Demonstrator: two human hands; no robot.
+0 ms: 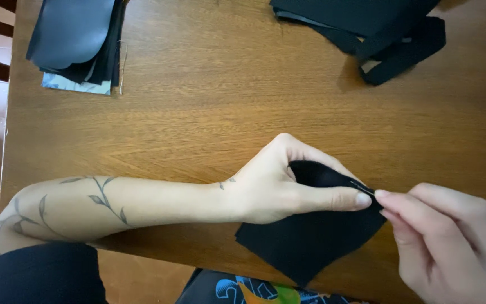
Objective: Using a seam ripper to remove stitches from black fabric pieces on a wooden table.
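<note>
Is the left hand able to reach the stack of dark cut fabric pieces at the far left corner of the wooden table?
Probably yes: bare wooden table lies between, but the left hand pinches black cloth, so must release first to take the stack.

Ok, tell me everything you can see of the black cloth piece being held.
The black cloth piece looks like matte, soft fabric, roughly diamond-shaped with straight cut edges. Its lower part lies flat on the wooden table; its upper edge is lifted and folded into the left hand. The right hand pinches a thin needle at that edge.
</note>
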